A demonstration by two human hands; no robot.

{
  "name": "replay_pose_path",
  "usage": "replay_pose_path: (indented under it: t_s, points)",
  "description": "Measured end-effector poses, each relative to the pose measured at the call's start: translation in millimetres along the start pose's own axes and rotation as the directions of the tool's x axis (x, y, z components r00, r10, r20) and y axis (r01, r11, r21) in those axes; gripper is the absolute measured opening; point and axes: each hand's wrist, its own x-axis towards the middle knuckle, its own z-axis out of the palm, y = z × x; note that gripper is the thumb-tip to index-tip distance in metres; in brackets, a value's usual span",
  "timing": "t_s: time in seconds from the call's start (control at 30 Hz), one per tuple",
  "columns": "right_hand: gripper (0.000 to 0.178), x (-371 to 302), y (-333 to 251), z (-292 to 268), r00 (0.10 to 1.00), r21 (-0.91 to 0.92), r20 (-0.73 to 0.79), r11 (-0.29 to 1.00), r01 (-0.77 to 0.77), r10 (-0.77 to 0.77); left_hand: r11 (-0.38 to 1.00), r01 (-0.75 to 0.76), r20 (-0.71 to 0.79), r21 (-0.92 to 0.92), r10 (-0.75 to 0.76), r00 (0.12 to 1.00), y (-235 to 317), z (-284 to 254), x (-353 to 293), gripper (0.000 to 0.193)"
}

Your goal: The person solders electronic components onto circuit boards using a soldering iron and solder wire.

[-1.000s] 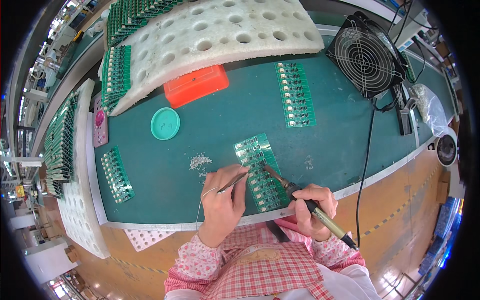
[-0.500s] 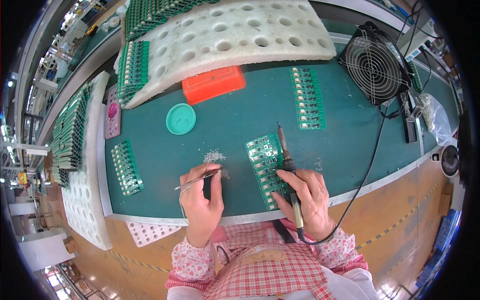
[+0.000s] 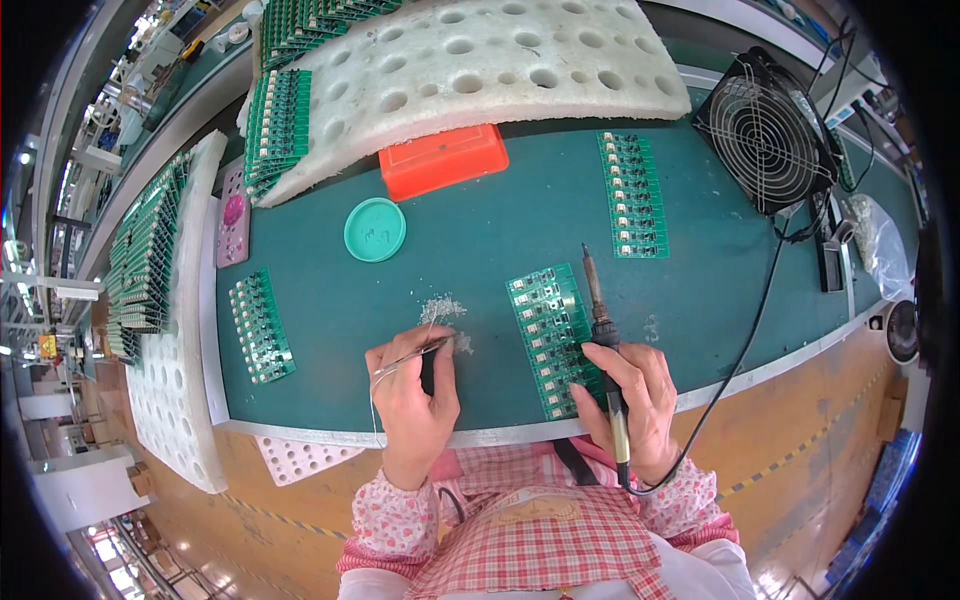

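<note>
My left hand is closed around metal tweezers, their tips hidden near the fingertips. A thin silvery wire also runs through this hand and hangs down beside it. Just beyond the fingers lies a small heap of tiny clear pieces. In my right hand is a soldering iron, its tip pointing away from me above the mat. Beneath the iron and right fingertips lies a green circuit board panel with rows of white components.
Another board panel lies at the far right, one more at the left. A turquoise lid and red box sit before white foam holding boards. A fan stands right; the iron's cable crosses the table edge.
The whole view has shifted slightly, so things appear a little farther right. Both hands keep their holds and nearly the same places over the table.
</note>
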Motion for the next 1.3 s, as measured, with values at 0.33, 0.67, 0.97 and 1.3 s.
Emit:
replay_pose_path:
  t_s: [0.33, 0.67, 0.97, 1.3]
  points:
    - [0.057, -0.6, -1.4, -2.1, 1.000, -0.002, 0.012, 1.000, -0.006, 0.006, 0.998, -0.016, 0.015, 0.058, 0.015, 1.000, 3.4, 0.2, 1.4, 0.011]
    - [0.056, 0.5, -2.2, -3.2, 1.000, 0.003, 0.019, 1.000, -0.022, 0.022, 0.999, -0.010, 0.023, 0.034, 0.009, 1.000, 3.1, 1.1, 2.2, 0.012]
    - [0.056, 0.0, -2.3, -3.2, 0.999, 0.008, 0.022, 1.000, -0.026, 0.026, 0.999, -0.012, 0.021, 0.042, 0.011, 1.000, 3.4, 1.7, 3.0, 0.011]
    - [0.055, -0.6, -1.5, -4.0, 1.000, 0.013, 0.012, 1.000, -0.022, 0.022, 0.999, -0.023, 0.011, 0.037, 0.023, 1.000, 3.7, 2.7, 2.3, 0.010]
